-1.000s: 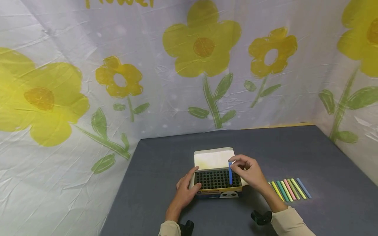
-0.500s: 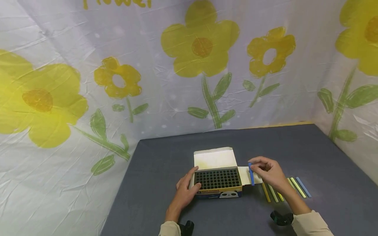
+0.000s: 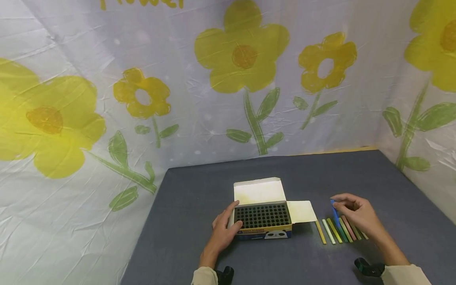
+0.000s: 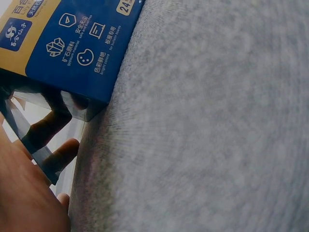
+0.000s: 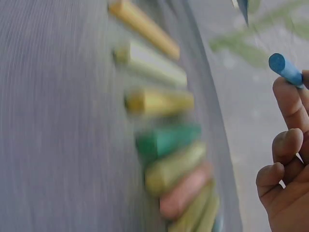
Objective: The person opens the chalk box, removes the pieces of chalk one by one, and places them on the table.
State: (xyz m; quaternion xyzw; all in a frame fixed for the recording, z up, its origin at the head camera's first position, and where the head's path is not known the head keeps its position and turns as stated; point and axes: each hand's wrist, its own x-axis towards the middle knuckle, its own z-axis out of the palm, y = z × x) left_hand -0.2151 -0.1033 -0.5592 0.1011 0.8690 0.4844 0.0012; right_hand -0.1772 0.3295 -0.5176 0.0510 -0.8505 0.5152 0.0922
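A stick of blue chalk [image 3: 335,213] is pinched upright between the thumb and fingertips of my right hand [image 3: 361,215], over the row of chalk. In the right wrist view the round end of the blue chalk [image 5: 286,68] shows past the fingers. My left hand [image 3: 222,234] holds the left end of the chalk box [image 3: 253,232], thumb near the front edge and a finger at the back corner. The box lies with its white lid [image 3: 259,192] raised and a black insert of many round holes inside. In the left wrist view, fingers [image 4: 60,157] show behind its end flap.
Chalk sticks lie side by side right of the box, among them an orange one [image 3: 321,232], a white one [image 3: 328,231] and a pink one [image 3: 346,227]. A white side flap [image 3: 302,211] sticks out toward them. Dark cloth covers the table [image 3: 199,206]; a flower-printed curtain [image 3: 199,130] stands behind.
My right hand has carried the blue chalk rightward from above the box, past the side flap, to over the chalk row. My left hand and the box stay where they were.
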